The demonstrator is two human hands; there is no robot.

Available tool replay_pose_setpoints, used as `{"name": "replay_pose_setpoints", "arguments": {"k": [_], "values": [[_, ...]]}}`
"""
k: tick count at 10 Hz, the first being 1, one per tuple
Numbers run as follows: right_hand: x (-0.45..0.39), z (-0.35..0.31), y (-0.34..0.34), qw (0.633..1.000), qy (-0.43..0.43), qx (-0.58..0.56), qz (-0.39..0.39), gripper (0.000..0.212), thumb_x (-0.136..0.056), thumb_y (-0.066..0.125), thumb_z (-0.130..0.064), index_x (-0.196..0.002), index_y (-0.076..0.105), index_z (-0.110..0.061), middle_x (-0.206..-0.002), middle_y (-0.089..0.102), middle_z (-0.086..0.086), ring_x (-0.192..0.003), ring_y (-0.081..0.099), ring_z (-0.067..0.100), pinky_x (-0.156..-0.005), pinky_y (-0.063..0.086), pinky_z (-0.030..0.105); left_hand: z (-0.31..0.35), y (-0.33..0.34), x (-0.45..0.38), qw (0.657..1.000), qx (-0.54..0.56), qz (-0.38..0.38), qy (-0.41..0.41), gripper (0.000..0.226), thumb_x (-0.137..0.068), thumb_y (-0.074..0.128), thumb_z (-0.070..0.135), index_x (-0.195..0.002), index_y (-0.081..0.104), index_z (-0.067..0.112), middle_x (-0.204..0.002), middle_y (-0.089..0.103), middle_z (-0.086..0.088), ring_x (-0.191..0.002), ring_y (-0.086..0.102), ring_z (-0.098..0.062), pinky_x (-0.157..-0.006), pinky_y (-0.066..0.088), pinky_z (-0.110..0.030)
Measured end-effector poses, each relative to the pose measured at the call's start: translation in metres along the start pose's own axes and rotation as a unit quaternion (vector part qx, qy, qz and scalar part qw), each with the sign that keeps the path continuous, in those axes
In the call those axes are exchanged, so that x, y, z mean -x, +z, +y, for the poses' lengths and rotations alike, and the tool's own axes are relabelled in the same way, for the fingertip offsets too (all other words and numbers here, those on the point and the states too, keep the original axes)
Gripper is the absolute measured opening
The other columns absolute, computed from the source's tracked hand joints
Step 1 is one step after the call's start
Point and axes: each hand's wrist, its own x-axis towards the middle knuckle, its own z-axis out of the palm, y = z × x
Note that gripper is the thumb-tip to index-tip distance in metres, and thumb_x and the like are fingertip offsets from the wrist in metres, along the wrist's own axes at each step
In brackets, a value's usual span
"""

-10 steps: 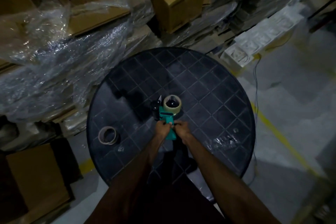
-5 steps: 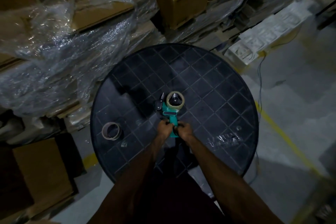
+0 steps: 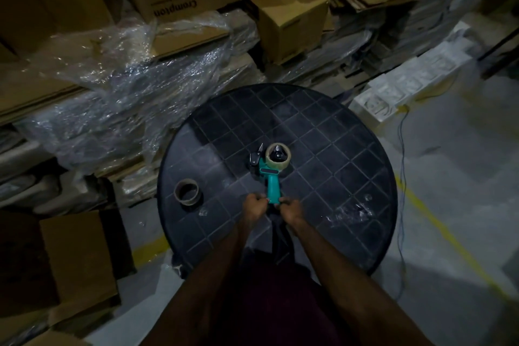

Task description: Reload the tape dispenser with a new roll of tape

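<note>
My left hand (image 3: 254, 205) and right hand (image 3: 290, 209) seemingly pinch the teal plastic tape dispenser's (image 3: 270, 174) handle at the round black counter's (image 3: 351, 149) centre; the roll may unseat if I tug; spent cardboard core (image 3: 186, 191) at nine o'clock.

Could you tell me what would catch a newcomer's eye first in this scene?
The teal tape dispenser at the middle of the round black table, a tape roll mounted on it. Both hands hold its handle end. An empty-looking cardboard core lies to its left.
</note>
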Motion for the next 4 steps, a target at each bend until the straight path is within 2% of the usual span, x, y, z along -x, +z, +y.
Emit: {"name": "replay_pose_setpoints", "arguments": {"k": [1,2,3,4], "values": [[0.013,0.001,0.0,1.0,-0.006,-0.001,0.005,0.024,-0.085,0.066,-0.001,-0.109,0.069,0.002,-0.109,0.069,0.014,-0.094,0.062,0.023,-0.092,0.05,0.034,-0.009,-0.003,0.013,1.0,-0.014,-0.006,0.001,0.018,-0.084,0.065,0.01,-0.097,0.071,0.0,-0.1,0.073,-0.017,-0.092,0.067,-0.027,-0.079,0.05,-0.031],[0.019,0.007,0.001,1.0,-0.015,0.001,0.009,0.024,-0.085,0.069,-0.003,-0.107,0.07,0.003,-0.112,0.07,0.016,-0.102,0.066,0.03,-0.091,0.051,0.033,-0.009,-0.008,0.029,0.999,-0.027,-0.007,0.03,0.005,-0.085,0.065,0.009,-0.081,0.067,0.007,-0.082,0.066,-0.011,-0.08,0.059,-0.019,-0.071,0.045,-0.03],[0.037,0.008,-0.003,0.995,-0.062,0.07,0.022,0.022,-0.086,0.068,-0.008,-0.107,0.071,-0.003,-0.111,0.071,0.012,-0.103,0.066,0.026,-0.083,0.045,0.021,-0.012,-0.014,0.041,0.996,-0.07,-0.022,0.051,0.009,-0.089,0.065,0.016,-0.084,0.065,0.009,-0.091,0.07,-0.016,-0.084,0.063,-0.024,-0.07,0.042,-0.027],[0.037,-0.002,-0.009,0.983,-0.128,0.125,0.053,0.022,-0.085,0.065,-0.01,-0.106,0.07,-0.005,-0.112,0.07,0.014,-0.102,0.066,0.028,-0.087,0.049,0.027,-0.001,-0.026,0.042,0.983,-0.155,-0.03,0.092,0.024,-0.091,0.061,0.025,-0.105,0.065,0.005,-0.111,0.07,-0.017,-0.105,0.065,-0.032,-0.083,0.047,-0.031]]}}
